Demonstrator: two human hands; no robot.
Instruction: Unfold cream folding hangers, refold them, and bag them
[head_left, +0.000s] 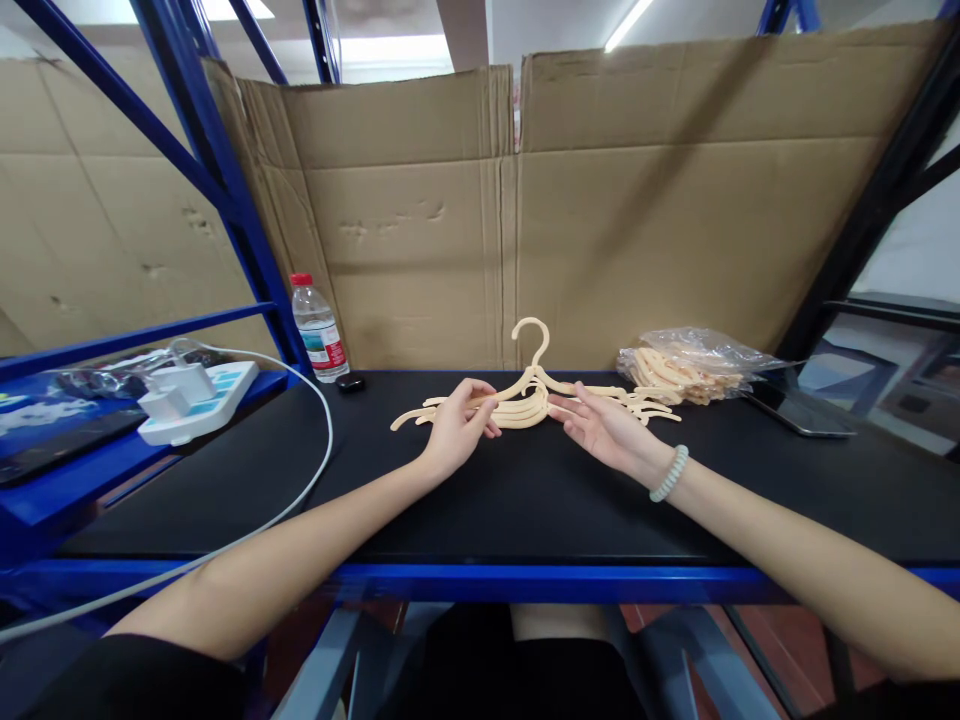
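A cream plastic clothes hanger [540,345] is raised with its hook upward, above a small pile of like hangers [517,413] lying on the black tabletop. My left hand [459,425] has its thumb and fingers closed on the raised hanger's left arm. At the hanger's right arm is my right hand [611,430], palm partly turned up and fingers stretched out; whether its fingertips touch the hanger I cannot tell. A pale coiled band [669,474] circles my right wrist. The hangers' ends stick out beyond both hands.
Back right, a clear plastic bag [697,365] holds more hangers beside a dark phone-like slab [802,408]. A water bottle [319,330] and a small black object [350,383] stand back left. A white cable [328,440] runs from a power strip [217,400]. Cardboard [405,220] walls the back.
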